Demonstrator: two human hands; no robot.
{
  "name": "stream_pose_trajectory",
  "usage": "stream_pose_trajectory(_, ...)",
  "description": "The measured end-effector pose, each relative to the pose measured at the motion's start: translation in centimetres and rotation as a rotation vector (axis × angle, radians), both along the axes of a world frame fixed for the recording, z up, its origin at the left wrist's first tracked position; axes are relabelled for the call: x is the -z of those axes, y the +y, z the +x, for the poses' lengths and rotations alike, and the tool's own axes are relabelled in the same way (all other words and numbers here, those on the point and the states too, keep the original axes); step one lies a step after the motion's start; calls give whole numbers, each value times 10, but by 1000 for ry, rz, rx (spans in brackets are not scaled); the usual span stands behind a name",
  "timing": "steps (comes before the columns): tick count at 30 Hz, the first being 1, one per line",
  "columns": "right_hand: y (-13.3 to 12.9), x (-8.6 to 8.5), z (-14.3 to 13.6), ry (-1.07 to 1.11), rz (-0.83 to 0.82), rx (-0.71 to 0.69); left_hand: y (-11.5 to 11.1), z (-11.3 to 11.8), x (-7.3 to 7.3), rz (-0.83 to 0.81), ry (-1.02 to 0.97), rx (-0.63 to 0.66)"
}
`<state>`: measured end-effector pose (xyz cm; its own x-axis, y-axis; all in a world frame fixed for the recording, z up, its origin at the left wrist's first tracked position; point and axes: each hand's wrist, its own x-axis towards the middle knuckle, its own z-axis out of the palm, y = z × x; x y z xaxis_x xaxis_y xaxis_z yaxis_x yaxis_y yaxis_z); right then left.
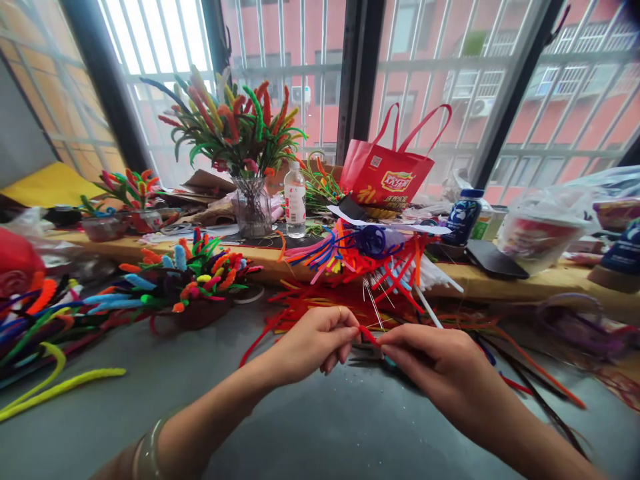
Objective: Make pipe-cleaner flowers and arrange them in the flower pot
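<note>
A short red pipe cleaner (369, 335) is stretched between my two hands above the grey table. My left hand (320, 339) pinches its left end between thumb and fingers, the other fingers curled below. From the right, my right hand (440, 360) grips the other end between thumb and forefinger. Just behind my hands lies a pile of red pipe cleaners (310, 303). Thin metal wires (373, 303) stick up near my right fingertips. A dark tool, partly hidden, rests on the table under my right hand.
Bundled coloured pipe cleaners (340, 250) lie behind the red pile. A bowl of pipe-cleaner pieces (195, 310) stands left, near yellow pipe cleaners (65, 393). On the wooden ledge (280, 257) are a glass vase (253, 213), plastic bottle (295, 203), red bag (385, 170) and black phone (496, 259).
</note>
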<state>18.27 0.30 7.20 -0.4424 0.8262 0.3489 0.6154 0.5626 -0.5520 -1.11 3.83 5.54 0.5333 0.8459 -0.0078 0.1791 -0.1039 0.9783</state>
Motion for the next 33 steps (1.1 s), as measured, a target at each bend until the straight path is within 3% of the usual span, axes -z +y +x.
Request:
stream_pose_trajectory(5,13,1,7,36,-215,-43,0,-8,-9,-117,-136,167)
stream_pose_trajectory(10,19,3,8,7,-205,-84,-10,-8,-12,-155,98,374)
stream_pose_trajectory(12,16,1,7,-39,-127,-82,-12,-6,-10,-106,201,357)
stream_pose_trajectory(15,8,-2,5,-87,13,-37,-11,-2,-7,-22,231,234)
stream_pose_trajectory(18,-1,-5,2,-72,90,-19,-5,-1,-4,-27,121,82)
stream_pose_trajectory(21,-5,-6,1,-50,92,-48,0,-3,-4,-68,-34,33)
stream_pose_trajectory(26,7,-4,6,-46,-84,-115,-1,-9,-10,-128,-162,172)
stream_pose_trajectory(30,18,0,11,-31,-191,-160,-7,-10,-13,-181,-23,362)
stream_pose_trajectory(33,19,1,12,-102,-144,-155,-11,-8,-12,-145,153,422)
